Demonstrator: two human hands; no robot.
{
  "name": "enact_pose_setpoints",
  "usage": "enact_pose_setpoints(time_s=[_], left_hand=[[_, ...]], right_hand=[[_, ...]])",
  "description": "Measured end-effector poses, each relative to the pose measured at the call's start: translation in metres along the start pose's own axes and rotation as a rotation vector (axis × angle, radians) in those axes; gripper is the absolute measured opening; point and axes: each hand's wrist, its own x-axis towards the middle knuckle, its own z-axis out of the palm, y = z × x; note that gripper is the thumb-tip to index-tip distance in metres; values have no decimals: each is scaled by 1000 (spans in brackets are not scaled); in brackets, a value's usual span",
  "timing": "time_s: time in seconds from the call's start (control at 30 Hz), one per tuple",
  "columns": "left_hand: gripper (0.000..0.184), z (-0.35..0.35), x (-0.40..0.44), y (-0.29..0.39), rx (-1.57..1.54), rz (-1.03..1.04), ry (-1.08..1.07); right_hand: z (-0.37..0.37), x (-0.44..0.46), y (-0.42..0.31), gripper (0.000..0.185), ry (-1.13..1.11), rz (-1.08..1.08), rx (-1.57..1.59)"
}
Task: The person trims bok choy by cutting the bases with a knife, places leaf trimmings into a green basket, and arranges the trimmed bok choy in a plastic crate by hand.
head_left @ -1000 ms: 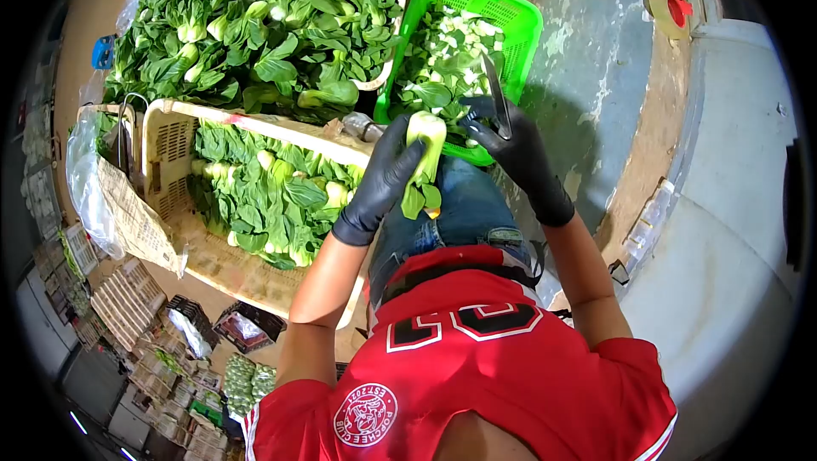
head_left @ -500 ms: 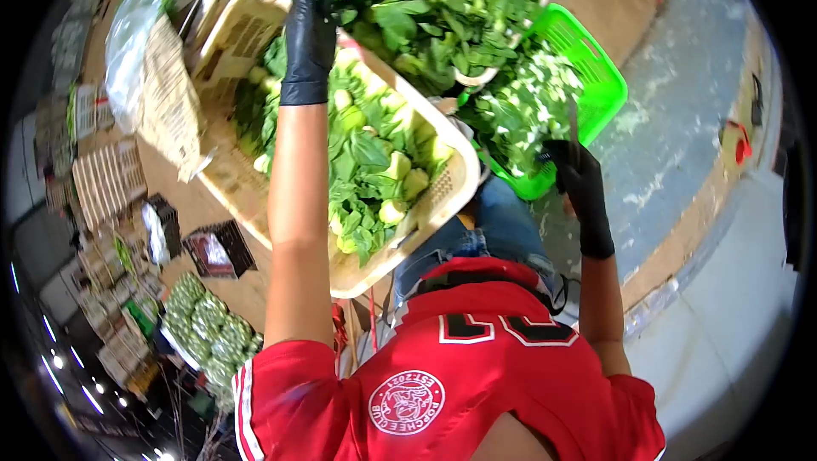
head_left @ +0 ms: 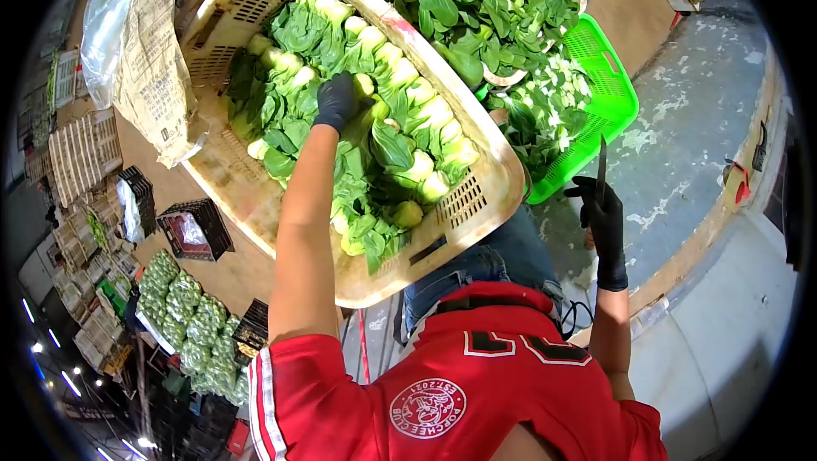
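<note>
We cannot see the fingertips of the left hand (head_left: 338, 102), lost among the leaves (head_left: 298, 31), nor tell whether it grips anything. The right hand (head_left: 606, 230) hides the handle of the knife (head_left: 602, 163). The top edge cuts off the heap of greens (head_left: 511, 14) and the clear plastic (head_left: 111, 27). The print on the brown sack (head_left: 149, 57) we find too small to read.

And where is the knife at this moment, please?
In the head view, the knife is right of centre, held in the right hand with its blade pointing up the picture, just below the green basket.
</note>
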Motion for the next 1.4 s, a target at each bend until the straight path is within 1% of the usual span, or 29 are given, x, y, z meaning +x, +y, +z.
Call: enact_pose_setpoints(time_s=[0.1,0.13,0.17,0.2,0.23,0.3,0.33,0.37,0.43,0.47,0.53,0.57,0.6,0.67,0.7,0.77,0.8,0.87,0.9,0.97,1.03,1.07,1.1,1.17,1.23,1.27,1.3,1.37,1.4], left_hand=[[53,-11,-22,-2,-93,17,87],[54,-26,-34,2,-232,78,151],[65,-38,-45,4,-425,152,199],[66,-65,-64,24,-655,153,189],[68,-95,-87,53,-887,148,170],[68,-129,-119,96,-1120,208,50],[68,-136,-133,121,-1163,223,64],[68,-143,-145,147,-1238,225,-6],[67,-141,-159,187,-1192,292,-46],[66,-145,-164,209,-1194,346,-74],[65,-135,-171,239,-1271,323,-183],[65,-136,-173,255,-1311,336,-223],[64,-131,-173,267,-1236,388,-177],[63,-134,-173,288,-1106,449,-202],[62,-135,-171,299,-1037,482,-212],[61,-129,-171,318,-845,631,-77],[61,-123,-171,326,-865,644,-116],[62,-120,-169,343,-910,719,-159],[65,-119,-171,352,-1013,706,-181],[76,-115,-160,361,-800,851,-30],[67,-102,-150,377,-953,707,-252],[64,-95,-148,386,-1020,689,-276],[61,-89,-149,395,-1089,665,-301],[65,-93,-152,409,-1117,640,-375],[67,-95,-147,415,-1147,686,-458],[66,-104,-146,414,-1137,660,-554],[66,-100,-139,410,-1116,637,-650],[66,-102,-129,404,-1063,540,-844],[59,-96,-119,401,-1087,459,-1081]], right_hand=[[7,-3,-4,14,-9,-14,-37],[10,-3,-1,13,-25,-46,-53],[12,-2,2,13,-37,-82,-67],[20,-2,0,12,-31,-94,-69],[25,2,7,17,-29,-269,-305],[42,5,2,19,-45,-370,-417],[46,2,-21,19,-52,-519,-461],[46,-5,-48,18,-55,-662,-505],[36,-11,-75,15,-61,-781,-674],[27,-12,-78,15,-25,-853,-660],[8,-16,-79,15,32,-942,-661],[-3,-18,-73,15,37,-934,-635],[-12,-20,-64,14,40,-926,-605],[-28,-27,-51,16,91,-889,-609],[-36,-29,-44,18,113,-846,-616],[-51,-27,-22,24,154,-757,-625],[-55,-14,8,30,221,-692,-592],[-80,24,107,26,91,-343,-422],[-95,23,125,25,9,-23,-457],[-104,0,119,19,184,3,-361],[-102,-28,82,19,216,-146,-44],[-102,-35,58,25,243,-229,108],[-99,-42,41,48,214,-431,248],[-101,-45,8,56,261,-598,211],[-112,-35,25,56,23,-401,462],[-120,-30,33,55,-121,-322,501],[-125,-29,29,48,-135,-332,426],[-138,-31,17,35,-184,-214,172],[-142,-29,16,32,-191,-132,97]])
